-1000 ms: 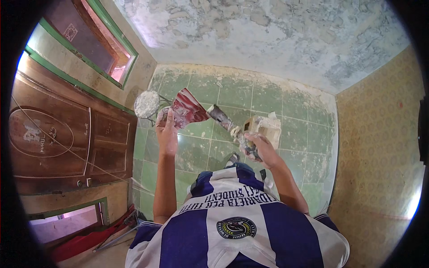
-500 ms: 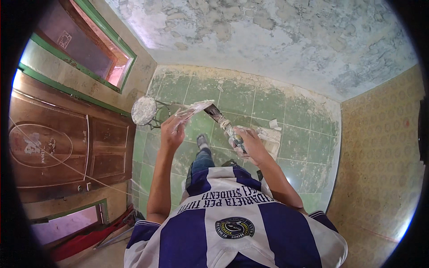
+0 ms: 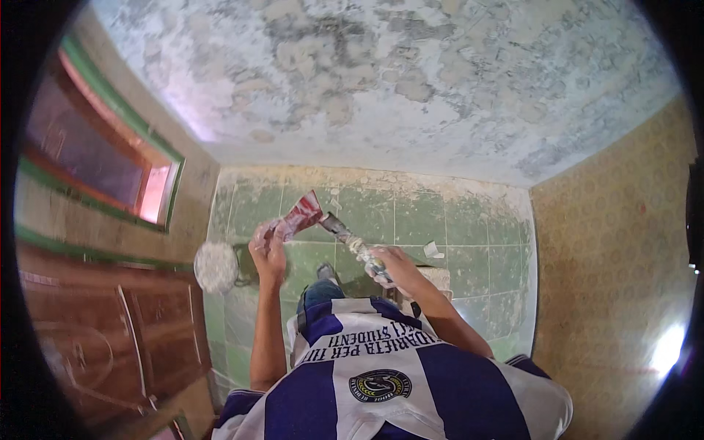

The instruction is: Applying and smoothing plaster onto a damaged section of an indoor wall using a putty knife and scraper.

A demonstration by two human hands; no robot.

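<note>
Left hand [image 3: 270, 255] is pinching the red sheet [image 3: 302, 214] above the green floor [image 3: 370, 213], fingers closed on its near end, right hand [image 3: 396, 270] is clamping fingers round the scraper [image 3: 339, 229], blade by the sheet's corner, steady wrists probably serving best.

Two hands can be counted: one left hand [image 3: 268, 253] and one right hand [image 3: 394, 270]. Between them they have one red sheet [image 3: 302, 215] and one putty knife [image 3: 337, 227]. There is one round-topped stool [image 3: 215, 268] between eight and nine o'clock, one wooden door [image 3: 110, 330] at eight, one window [image 3: 88, 158] between nine and ten, and one shoe [image 3: 327, 273] at seven. One white scrap [image 3: 433, 250] lies between three and four. Three walls show: one patchy wall [image 3: 352, 81] at twelve, one patterned wall [image 3: 609, 257] at three, and one window wall [image 3: 194, 183] at ten.
</note>
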